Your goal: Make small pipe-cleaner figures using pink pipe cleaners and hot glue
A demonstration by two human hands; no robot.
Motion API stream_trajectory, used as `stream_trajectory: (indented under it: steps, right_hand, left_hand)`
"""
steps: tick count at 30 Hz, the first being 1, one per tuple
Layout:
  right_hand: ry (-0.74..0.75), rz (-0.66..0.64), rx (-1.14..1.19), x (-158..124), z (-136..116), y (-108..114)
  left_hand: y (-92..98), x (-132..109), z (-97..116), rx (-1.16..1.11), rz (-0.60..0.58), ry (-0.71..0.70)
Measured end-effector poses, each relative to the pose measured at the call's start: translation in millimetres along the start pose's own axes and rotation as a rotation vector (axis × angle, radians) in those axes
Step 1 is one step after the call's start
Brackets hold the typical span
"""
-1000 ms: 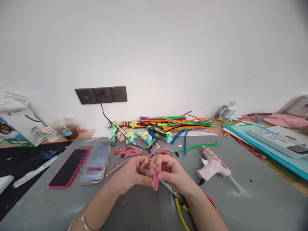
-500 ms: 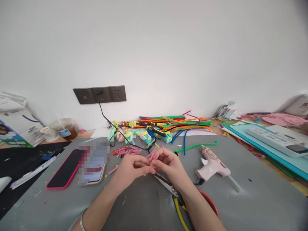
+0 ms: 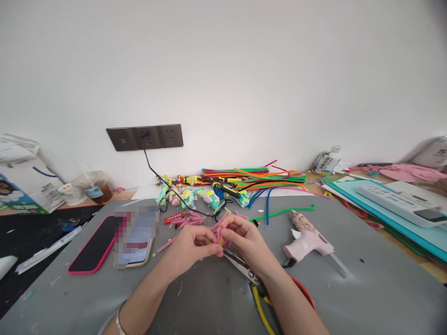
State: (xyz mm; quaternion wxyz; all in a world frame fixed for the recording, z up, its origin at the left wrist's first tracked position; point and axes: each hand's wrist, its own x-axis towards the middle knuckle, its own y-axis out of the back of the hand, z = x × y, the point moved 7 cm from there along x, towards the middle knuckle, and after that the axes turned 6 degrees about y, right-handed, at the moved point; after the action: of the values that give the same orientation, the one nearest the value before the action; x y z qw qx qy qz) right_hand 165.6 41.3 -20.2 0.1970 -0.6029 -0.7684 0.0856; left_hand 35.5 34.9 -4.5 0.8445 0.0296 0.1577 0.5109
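Note:
In the middle of the view, a small bent piece of pink pipe cleaner (image 3: 220, 235) is pinched between my two hands. My left hand (image 3: 192, 244) is closed at its lower left side, thumb and fingertips together. From the right, my right hand (image 3: 247, 239) grips it between thumb and index finger; the fingers partly hide it. A bit of yellow shows beneath the right thumb. Open-lying scissors (image 3: 258, 298) with yellow and red handles rest on the mat under my right wrist, partly covered. Short cut pink pipe cleaner pieces (image 3: 191, 219) lie just behind my left hand.
A pink hot glue gun (image 3: 309, 243) lies on the grey mat (image 3: 202, 298) at right. Two phones, one a red-cased phone (image 3: 96, 244), lie left. Behind are long pipe cleaners (image 3: 272, 179), pliers (image 3: 226, 189) and a black cord (image 3: 150, 163). A drink cup (image 3: 96, 188) stands back left.
The pink piece has been turned more upright between my fingertips. My right thumb has shifted up along it, and the left fingers have moved slightly apart from the right ones.

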Motion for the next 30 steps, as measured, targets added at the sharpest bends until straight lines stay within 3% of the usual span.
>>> stream_trajectory:
  steps: [5,11,15,21,23,30]
  right_hand:
    - [-0.031,-0.006,0.018,0,3,0]
    - [0.017,-0.011,-0.041,0,-2,-1]
    - [0.14,0.021,-0.114,0,-8,0]
    - [0.451,0.131,-0.476,-5,-32,-1]
    - [0.495,0.153,-0.536,-6,-35,-1]
    - [0.405,0.109,-0.388,-2,-27,2]
  left_hand:
    - [0.5,-1,1,0.022,-0.051,0.016]
    - [-7.2,3,-5,-0.166,-0.107,0.028]
    - [-9.2,5,-8,-0.259,-0.079,0.026]
    - [-4.8,5,-5,-0.258,-0.004,-0.04]
    - [-3.7,5,-4,-0.249,0.017,-0.059]
    - [-0.9,2,1,-0.18,0.066,-0.121]
